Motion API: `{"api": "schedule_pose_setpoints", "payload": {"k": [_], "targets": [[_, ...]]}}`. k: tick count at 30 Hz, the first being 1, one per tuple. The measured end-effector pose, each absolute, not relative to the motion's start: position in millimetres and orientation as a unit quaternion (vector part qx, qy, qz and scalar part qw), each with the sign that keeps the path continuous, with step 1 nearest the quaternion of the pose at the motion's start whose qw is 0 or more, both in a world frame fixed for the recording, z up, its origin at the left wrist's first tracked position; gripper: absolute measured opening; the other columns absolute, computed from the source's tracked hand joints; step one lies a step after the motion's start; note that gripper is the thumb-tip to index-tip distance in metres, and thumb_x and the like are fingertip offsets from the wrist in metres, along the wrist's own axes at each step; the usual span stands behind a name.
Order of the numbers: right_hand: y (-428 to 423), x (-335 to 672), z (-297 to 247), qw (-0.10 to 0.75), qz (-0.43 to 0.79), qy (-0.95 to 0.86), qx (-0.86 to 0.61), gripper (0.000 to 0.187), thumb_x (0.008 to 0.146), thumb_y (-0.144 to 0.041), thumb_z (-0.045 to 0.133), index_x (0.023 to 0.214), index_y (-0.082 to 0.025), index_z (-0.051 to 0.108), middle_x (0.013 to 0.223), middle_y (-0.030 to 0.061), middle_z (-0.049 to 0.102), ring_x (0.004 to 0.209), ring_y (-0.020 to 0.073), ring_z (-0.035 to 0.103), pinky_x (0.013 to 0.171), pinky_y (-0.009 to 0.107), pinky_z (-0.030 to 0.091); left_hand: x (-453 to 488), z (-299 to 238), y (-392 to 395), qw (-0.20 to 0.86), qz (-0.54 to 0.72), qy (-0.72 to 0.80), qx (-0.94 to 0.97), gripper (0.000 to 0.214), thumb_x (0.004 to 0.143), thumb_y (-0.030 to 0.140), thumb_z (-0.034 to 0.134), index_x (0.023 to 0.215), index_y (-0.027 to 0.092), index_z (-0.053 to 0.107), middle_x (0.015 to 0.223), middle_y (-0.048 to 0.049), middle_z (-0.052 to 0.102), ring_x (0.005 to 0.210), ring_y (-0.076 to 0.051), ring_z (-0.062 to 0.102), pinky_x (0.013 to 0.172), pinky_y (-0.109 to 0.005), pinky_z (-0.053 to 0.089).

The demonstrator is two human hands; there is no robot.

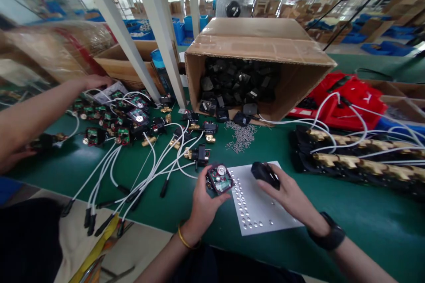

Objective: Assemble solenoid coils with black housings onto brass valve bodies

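My left hand (203, 203) is wrapped round an open black valve actuator (219, 178), whose green circuit board and round silver part face up. A black plastic cover (264, 174) is gripped in my right hand (286, 190), a short way to the right and apart from the actuator. Beneath both hands lies a white sheet (255, 207) with rows of small clear domed dots, partly hidden by my right hand. Just beyond sits a heap of small screws (241, 136). A black actuator with a brass valve (199, 154) rests beyond my left hand.
A cardboard box (259, 40) on its side holds many black covers. Finished-looking brass valve units (361, 154) line the right side. White cables (156, 172) and open actuators (122, 135) spread leftward, where another person's arm (49, 101) reaches in. A metal post (162, 31) stands behind.
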State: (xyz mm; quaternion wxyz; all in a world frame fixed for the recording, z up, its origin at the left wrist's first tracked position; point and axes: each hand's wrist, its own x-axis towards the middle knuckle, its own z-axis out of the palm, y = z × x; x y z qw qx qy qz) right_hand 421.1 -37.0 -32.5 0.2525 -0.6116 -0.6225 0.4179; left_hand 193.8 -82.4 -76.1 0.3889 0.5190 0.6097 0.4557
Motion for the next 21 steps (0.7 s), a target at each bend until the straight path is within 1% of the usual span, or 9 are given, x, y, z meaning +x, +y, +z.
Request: {"api": "schedule_pose_setpoints", "payload": {"k": [2,4,8,10,12,14,15,17,21], "targets": [[-38.3,403.1,-27.7,0.327,0.605,-0.46,-0.562,0.049,0.081,-0.055,0.046,0.122,-0.028,0.045,0.082,0.002,0.057,0.039,0.0065,0.035,0.035,0.019,0.026,194.6,-64.1,-86.1,0.361,0.427,0.627,0.543,0.069,0.062,0.031,0.075,0.122,0.022,0.042,0.12,-0.0082,0.053,0.111,-0.028,0.05,0.096,-0.044,0.038],[-40.8,382.5,-28.3,0.355,0.727,-0.326,-0.49,0.045,0.083,-0.056,0.041,0.121,-0.03,0.043,0.069,-0.003,0.052,0.035,0.0035,0.017,0.034,0.017,0.014,195.5,-50.9,-90.2,0.321,0.389,0.632,0.589,0.069,0.062,0.036,0.075,0.122,0.022,0.044,0.116,-0.0084,0.053,0.109,-0.029,0.049,0.093,-0.045,0.04],[-45.8,351.9,-41.7,0.369,0.777,-0.268,-0.434,0.036,0.082,-0.05,0.049,0.109,-0.027,0.048,0.062,-0.0069,0.044,0.036,0.0028,0.012,0.034,0.015,0.012,196.9,-34.0,-93.9,0.231,0.313,0.63,0.672,0.074,0.062,0.037,0.075,0.126,0.024,0.042,0.112,-0.0088,0.053,0.105,-0.031,0.048,0.091,-0.048,0.038],[-47.7,347.8,-47.0,0.359,0.76,-0.323,-0.435,0.034,0.085,-0.05,0.047,0.11,-0.027,0.047,0.067,-0.0054,0.048,0.036,0.0033,0.019,0.032,0.015,0.017,197.5,-32.1,-93.6,0.199,0.289,0.634,0.689,0.076,0.063,0.036,0.075,0.128,0.024,0.04,0.109,-0.0085,0.053,0.103,-0.031,0.048,0.09,-0.049,0.038],[-48.7,350.1,-48.5,0.354,0.711,-0.425,-0.434,0.034,0.087,-0.048,0.044,0.113,-0.026,0.047,0.082,-0.0007,0.055,0.046,0.0074,0.042,0.039,0.017,0.035,198.1,-32.6,-93.0,0.18,0.27,0.636,0.7,0.078,0.063,0.036,0.075,0.13,0.024,0.037,0.108,-0.0085,0.052,0.101,-0.031,0.048,0.089,-0.048,0.038],[-49.3,354.6,-47.4,0.348,0.635,-0.545,-0.423,0.034,0.088,-0.044,0.044,0.115,-0.024,0.047,0.102,0.0039,0.055,0.082,0.0168,0.056,0.069,0.028,0.049,198.9,-33.6,-92.3,0.169,0.259,0.637,0.707,0.079,0.064,0.036,0.075,0.131,0.024,0.036,0.108,-0.0089,0.052,0.1,-0.031,0.047,0.088,-0.048,0.038],[-49.7,356.3,-46.4,0.341,0.595,-0.598,-0.415,0.034,0.089,-0.043,0.043,0.116,-0.023,0.047,0.109,0.0054,0.053,0.098,0.0205,0.053,0.083,0.033,0.046,199.3,-33.9,-92.0,0.165,0.257,0.637,0.707,0.079,0.063,0.036,0.075,0.131,0.024,0.036,0.108,-0.0092,0.052,0.1,-0.032,0.047,0.087,-0.049,0.038],[-51.4,357.0,-44.1,0.316,0.534,-0.671,-0.405,0.036,0.09,-0.039,0.041,0.121,-0.021,0.043,0.115,0.0074,0.052,0.11,0.0229,0.047,0.095,0.037,0.039,200.1,-34.2,-90.9,0.17,0.262,0.637,0.704,0.081,0.06,0.036,0.077,0.13,0.024,0.038,0.107,-0.0091,0.052,0.099,-0.032,0.048,0.087,-0.049,0.038],[-55.8,350.1,-39.5,0.268,0.474,-0.712,-0.442,0.037,0.092,-0.035,0.035,0.125,-0.018,0.037,0.111,0.0107,0.054,0.103,0.0228,0.053,0.089,0.039,0.042,201.6,-35.9,-86.4,0.225,0.298,0.63,0.681,0.09,0.054,0.034,0.081,0.132,0.024,0.036,0.108,-0.008,0.052,0.099,-0.031,0.047,0.089,-0.049,0.038]]}}
